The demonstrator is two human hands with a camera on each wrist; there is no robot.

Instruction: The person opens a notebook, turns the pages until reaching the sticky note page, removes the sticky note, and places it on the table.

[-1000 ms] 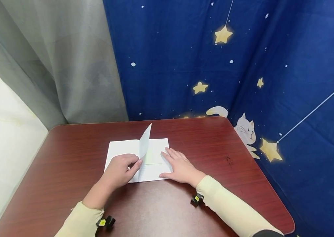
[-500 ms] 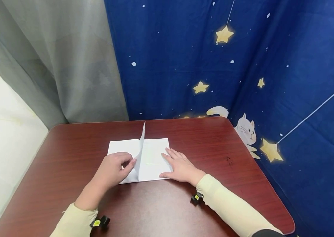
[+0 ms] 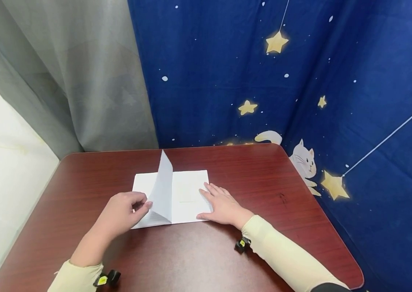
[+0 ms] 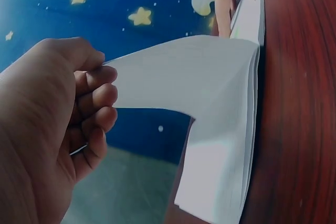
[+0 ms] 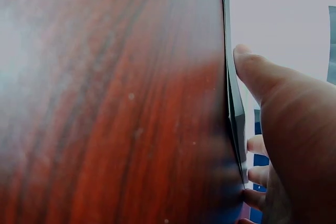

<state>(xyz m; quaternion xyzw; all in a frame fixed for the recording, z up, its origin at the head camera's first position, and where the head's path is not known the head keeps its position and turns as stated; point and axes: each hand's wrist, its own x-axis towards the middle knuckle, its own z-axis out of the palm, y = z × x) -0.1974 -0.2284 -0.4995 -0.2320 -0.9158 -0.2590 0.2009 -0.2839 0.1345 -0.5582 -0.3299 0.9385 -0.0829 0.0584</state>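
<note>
Left hand has its grip pinched on one page of an open notebook, thumb and curled fingers closed on the page's free edge; the left wrist view shows the sheet bowed between the fingers and the spine, lifted off the stack of pages below. In the head view the page stands nearly upright over the middle of the notebook, leaning a bit toward the left half. Right hand has no grip on anything: fingers straight and spread, palm flat, pressing down the lower right part of the right-hand page; right wrist view shows the thumb lying along the notebook's edge, with the other fingertips on the paper. Notebook lies open and flat on the dark red wood-grain counter, roughly centre, slightly toward the far edge, between the two hands. Right page shows faint ruled lines, writing not readable. Both forearms in pale cream sleeves, with a small black clip with a yellow mark at each wrist. Behind the counter: a grey curtain on the left, a dark blue cloth with yellow stars and a white cat print on the right and back.
</note>
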